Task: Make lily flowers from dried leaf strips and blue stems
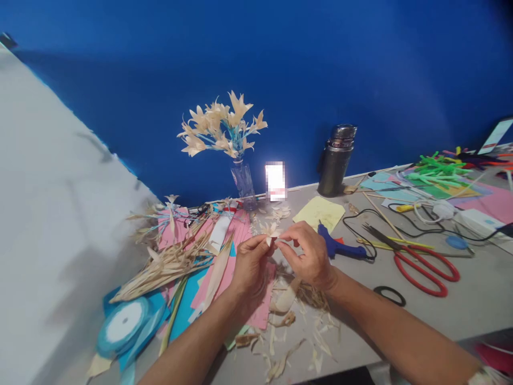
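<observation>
A small cream flower (pixel 270 232), which looks made of dried husk, sits above the table in my hands. My left hand (pixel 252 259) is closed around its base, thumb and fingers pinched together. From the other side, my right hand (pixel 306 251) pinches at the flower's right edge; the exact contact between fingertips and petal is too small to make out. Below the hands lie husk scraps (pixel 286 299) and pink paper (pixel 262 310). Just right of my right hand rests a blue glue gun (pixel 340 247).
Behind stands a clear bottle (pixel 243 184) holding similar flowers (pixel 218 125). A dark flask (pixel 337 160) is by the blue wall. Red-handled scissors (pixel 425 267) and a black ring (pixel 389 295) lie right. Dried husks (pixel 168 262) and a blue ribbon roll (pixel 124 323) lie left.
</observation>
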